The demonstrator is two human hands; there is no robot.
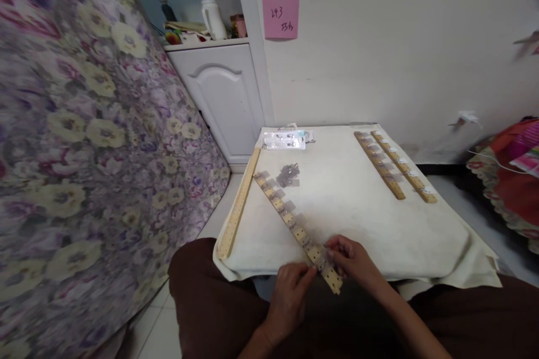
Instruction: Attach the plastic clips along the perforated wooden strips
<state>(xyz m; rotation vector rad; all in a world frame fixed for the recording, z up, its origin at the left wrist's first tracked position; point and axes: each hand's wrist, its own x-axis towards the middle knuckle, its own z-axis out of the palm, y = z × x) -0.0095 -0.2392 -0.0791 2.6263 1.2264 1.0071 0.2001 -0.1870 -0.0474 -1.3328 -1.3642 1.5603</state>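
A perforated wooden strip lies slantwise on the cloth-covered table, its near end sticking out past the front edge. Clear plastic squares with small metal hooks sit in a row along it. My left hand is closed on the strip's left edge near that end. From the other side, my right hand pinches a clear square against the strip; the fingers partly hide it. Beyond the strip is a small pile of clear hook pieces.
Another perforated wooden strip lies along the left edge. Two wooden strips, one darker and one lighter, carry pieces at the right. A clear hook package lies at the back. A floral curtain hangs left.
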